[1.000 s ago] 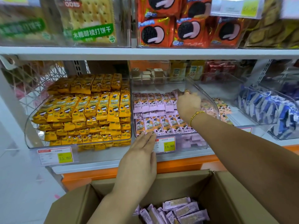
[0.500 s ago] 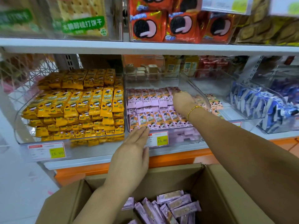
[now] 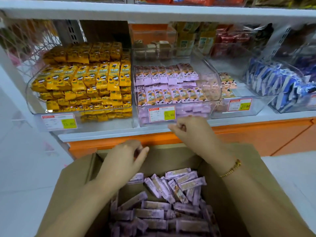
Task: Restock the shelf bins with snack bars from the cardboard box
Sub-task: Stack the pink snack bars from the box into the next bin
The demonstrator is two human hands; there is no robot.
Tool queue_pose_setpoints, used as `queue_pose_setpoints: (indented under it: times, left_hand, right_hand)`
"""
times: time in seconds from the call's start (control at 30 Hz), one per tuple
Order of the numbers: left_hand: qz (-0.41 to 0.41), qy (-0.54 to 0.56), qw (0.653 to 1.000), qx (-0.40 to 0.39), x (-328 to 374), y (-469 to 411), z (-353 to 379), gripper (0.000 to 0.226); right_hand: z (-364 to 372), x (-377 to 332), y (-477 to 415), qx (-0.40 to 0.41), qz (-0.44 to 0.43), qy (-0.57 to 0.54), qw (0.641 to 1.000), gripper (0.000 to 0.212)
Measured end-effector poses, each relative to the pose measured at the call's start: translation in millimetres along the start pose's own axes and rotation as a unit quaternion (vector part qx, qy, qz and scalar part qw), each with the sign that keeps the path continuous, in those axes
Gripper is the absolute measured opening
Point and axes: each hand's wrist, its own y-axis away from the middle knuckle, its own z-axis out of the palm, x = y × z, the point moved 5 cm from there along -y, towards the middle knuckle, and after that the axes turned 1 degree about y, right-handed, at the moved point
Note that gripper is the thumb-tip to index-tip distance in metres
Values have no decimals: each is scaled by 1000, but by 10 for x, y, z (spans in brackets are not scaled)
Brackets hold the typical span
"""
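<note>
Over the far edge of the cardboard box (image 3: 73,185) I have the left hand (image 3: 123,161) hanging palm down, fingers loosely bent and, as far as I can make out, empty. Higher up and to its right, the right hand (image 3: 189,130) sits just in front of the price tag (image 3: 161,115) on the pink bin (image 3: 214,93). Its fingers are curled under, but motion blur keeps me from telling whether they pinch anything.

The snack bars (image 3: 171,187) lie below both hands and nearer to me, inside the box. Those at the far end are a loose, fanned jumble with their long axes running diagonally. Deeper in, most lie crosswise, left to right. The closest bar pokes out just under the left hand, so I judge that hand better placed for the next grab. The right would have to drop back from the shelf first.

From the box, the pink bin is straight ahead and up, with the full yellow bin (image 3: 34,93) beside it on the left.
</note>
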Motion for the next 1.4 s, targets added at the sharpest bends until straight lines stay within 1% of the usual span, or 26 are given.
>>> queue_pose_setpoints:
  times: [0.1,0.17,0.2,0.27,0.33,0.37,0.4,0.47,0.53,0.57,0.63,0.67,0.77,0.8,0.83,0.9,0.93,1.03,1.07,1.1,1.13,1.2,1.23,1.3,1.37,1.4]
  left_hand:
    - [-44,-9,997,-59,-264,285,141,10]
    - [-71,-22,994,-81,-475,501,231,8]
    - [-82,-28,992,-92,-591,615,274,12]
    - [-96,-53,987,-117,-798,826,315,24]
    - [-98,-91,981,-139,-972,993,325,23]
    - [-91,-114,980,-138,-1039,1057,313,14]
    - [-73,-132,979,-136,-1080,1099,307,12]
    - [-42,-149,976,-154,-1131,1165,332,30]
    - [-30,-146,975,-165,-1157,1164,346,35]
    - [-25,-140,976,-165,-1148,1141,340,35]
    - [-19,-130,978,-164,-1168,1114,333,32]
    - [-11,-131,978,-163,-1175,1095,329,31]
    - [-24,-125,976,-178,-1148,1031,315,20]
    - [-40,-122,974,-185,-1144,1010,320,17]
    - [-57,-123,972,-191,-1148,993,331,18]
    - [-90,-129,966,-204,-1155,968,352,22]
    - [-105,-129,964,-208,-1152,952,361,24]
    - [-126,-127,959,-219,-1063,877,393,26]
    - [-130,-120,959,-219,-1010,843,405,27]
    - [-136,-100,962,-213,-940,798,410,27]
    - [-146,-64,966,-205,-865,749,414,28]
    - [-178,58,964,-189,-683,651,409,35]
    - [-200,141,951,-186,-581,608,397,40]
    - [-233,296,907,-187,-380,517,359,46]
    - [-241,413,858,-186,-191,431,307,50]
    - [-246,464,831,-184,-124,391,283,50]
  right_hand:
    - [655,393,335,-135,29,53,989,29]
    - [1166,767,513,-236,54,87,966,13]
    - [1369,926,601,-276,55,123,952,13]
    - [1674,1170,769,-332,35,181,925,33]
    - [1838,1299,899,-333,23,195,922,54]
    - [1889,1348,950,-342,18,215,915,58]
    - [1936,1413,989,-351,14,229,908,58]
    - [2058,1533,1061,-357,5,248,901,57]
    - [2262,1678,1121,-334,-1,250,909,74]
    - [2283,1711,1133,-333,5,261,906,74]
    - [2280,1671,1161,-362,15,285,887,54]
    - [2306,1659,1160,-384,17,276,881,56]
    - [2285,1627,1169,-437,46,246,864,94]
    - [2240,1602,1149,-445,71,234,861,92]
    - [2183,1561,1125,-448,100,213,863,79]
    - [2031,1443,1071,-433,153,145,876,39]
    - [1939,1377,1049,-430,178,101,879,28]
    - [1613,1103,1036,-387,251,-104,881,29]
    - [1514,985,1053,-367,281,-204,863,23]
    - [1431,850,1078,-355,311,-314,824,21]
    - [1370,715,1097,-347,330,-425,768,27]
    - [1221,456,1111,-329,332,-578,669,35]
    - [1150,339,1114,-320,328,-630,627,38]
    - [1057,164,1125,-305,314,-707,555,49]
    - [996,36,1157,-304,293,-759,496,67]
    - [968,-12,1174,-308,283,-773,477,68]
